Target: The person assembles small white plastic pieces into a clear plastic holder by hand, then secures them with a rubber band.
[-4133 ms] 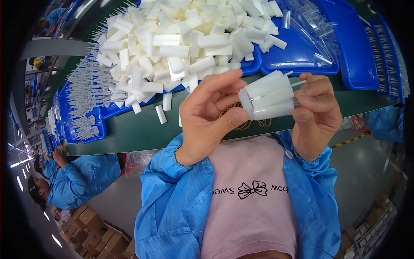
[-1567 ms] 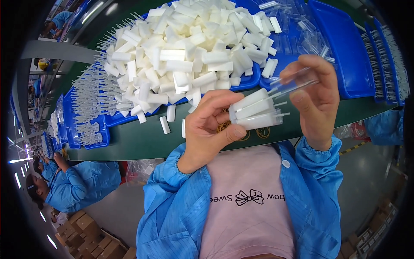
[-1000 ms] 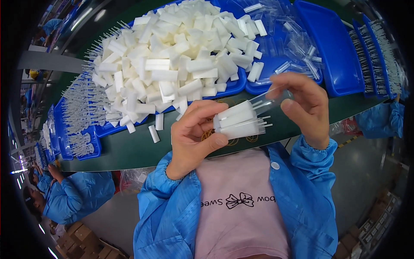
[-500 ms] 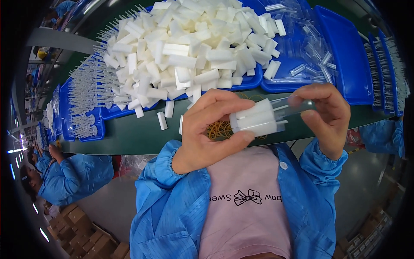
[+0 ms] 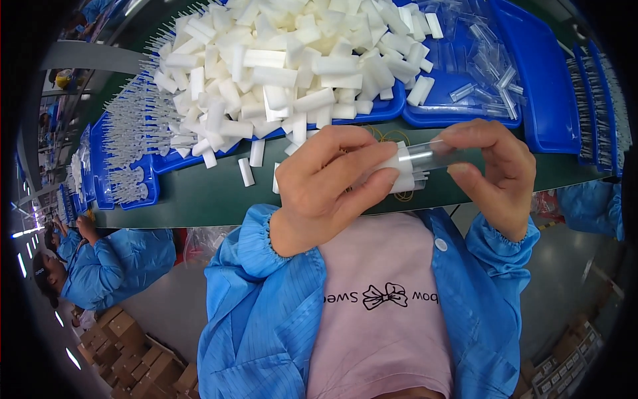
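My left hand [image 5: 329,183] is wrapped round a white foam-like assembly [image 5: 403,181], most of which the fingers hide. Thin prongs stick out of its right end, and a clear sleeve seems to surround part of it. My right hand [image 5: 498,174] pinches the outer end of a clear plastic tube [image 5: 428,156] between thumb and fingers. The tube's other end meets the white assembly near my left fingertips; how deep it sits I cannot tell. Just below the hands, thin yellowish rubber bands [image 5: 403,197] lie on the green table, partly covered.
A large heap of white foam blocks [image 5: 279,66] spills over blue trays. Clear tubes lie in a blue tray [image 5: 458,118] at the right. White pronged parts [image 5: 136,133] stand at the left, and upright blue racks [image 5: 588,106] at the far right. A co-worker [image 5: 113,266] sits at the left.
The clear tube has moved left against the white assembly. My left fingers have slid right and now cover more of the assembly. The view has shifted slightly.
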`<action>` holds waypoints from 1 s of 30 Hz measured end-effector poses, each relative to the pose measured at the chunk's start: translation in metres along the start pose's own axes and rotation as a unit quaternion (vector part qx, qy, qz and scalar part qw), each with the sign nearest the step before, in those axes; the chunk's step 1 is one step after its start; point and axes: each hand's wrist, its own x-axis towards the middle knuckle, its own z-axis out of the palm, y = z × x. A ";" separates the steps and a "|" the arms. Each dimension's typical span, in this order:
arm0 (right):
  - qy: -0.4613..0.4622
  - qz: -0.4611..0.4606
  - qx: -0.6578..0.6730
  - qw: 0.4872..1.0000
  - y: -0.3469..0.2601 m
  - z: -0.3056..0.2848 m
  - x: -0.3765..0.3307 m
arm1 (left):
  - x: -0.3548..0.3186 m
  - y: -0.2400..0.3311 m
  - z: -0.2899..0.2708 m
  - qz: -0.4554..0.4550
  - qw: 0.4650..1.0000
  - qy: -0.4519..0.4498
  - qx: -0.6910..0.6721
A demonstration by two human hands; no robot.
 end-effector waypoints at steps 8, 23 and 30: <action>0.011 0.051 0.085 0.995 0.008 0.010 0.000 | -0.003 -0.008 0.004 -0.120 0.986 0.033 -0.108; 0.137 0.018 0.257 0.957 0.017 0.024 -0.007 | -0.019 -0.013 -0.005 -0.339 0.813 0.010 -0.473; 0.177 0.008 0.251 0.952 0.023 0.031 -0.021 | -0.018 -0.010 -0.005 -0.306 0.840 0.028 -0.448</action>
